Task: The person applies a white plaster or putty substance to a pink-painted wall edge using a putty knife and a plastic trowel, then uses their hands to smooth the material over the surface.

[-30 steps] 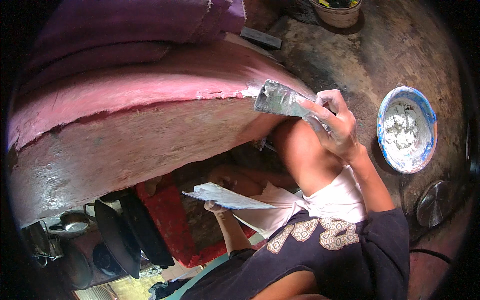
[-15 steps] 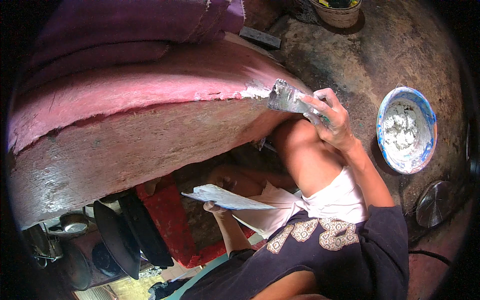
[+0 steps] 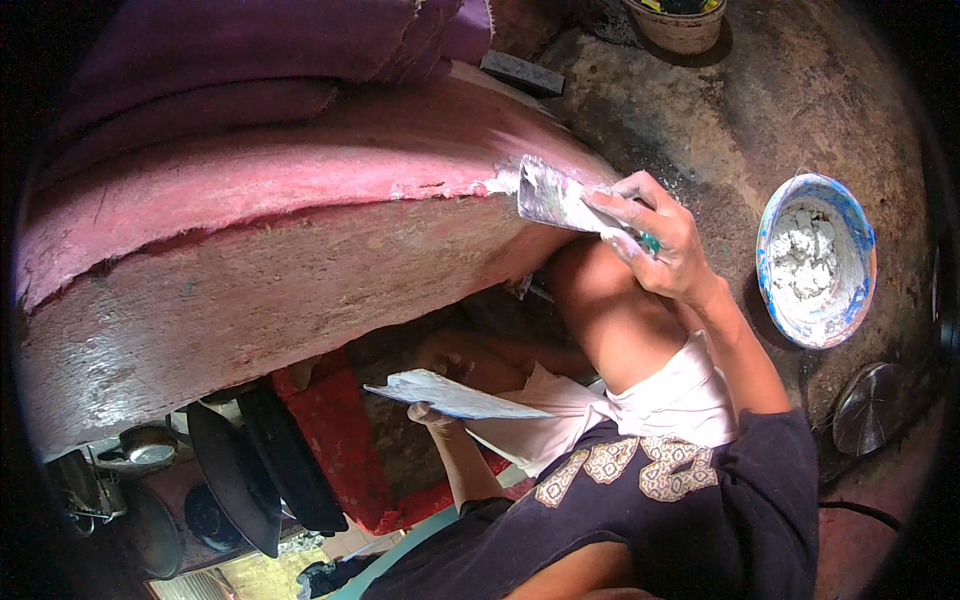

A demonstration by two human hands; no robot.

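My right hand [image 3: 660, 235] grips a putty knife [image 3: 550, 195], its wide metal blade smeared with white. The blade lies against the edge of the pink wall [image 3: 300, 170], over a patch of white putty [image 3: 503, 182]. Below, my left hand [image 3: 428, 412] is closed on the underside of a flat board [image 3: 455, 395] with a whitish coating, held near my lap. At the right, a blue-and-white basin [image 3: 862, 262] holds lumpy white putty [image 3: 803, 255].
Purple cloth [image 3: 270, 50] hangs at the upper left. A grey block [image 3: 522, 73] and a bucket [image 3: 680, 32] are at the far side. A round metal lid [image 3: 868, 408] lies at the right. Dark pans [image 3: 235, 475] and a red wooden frame [image 3: 340, 450] are lower left.
My right hand has turned the putty knife and shifted its blade slightly left along the wall edge, onto the white patch. The left hand and board have stayed put.
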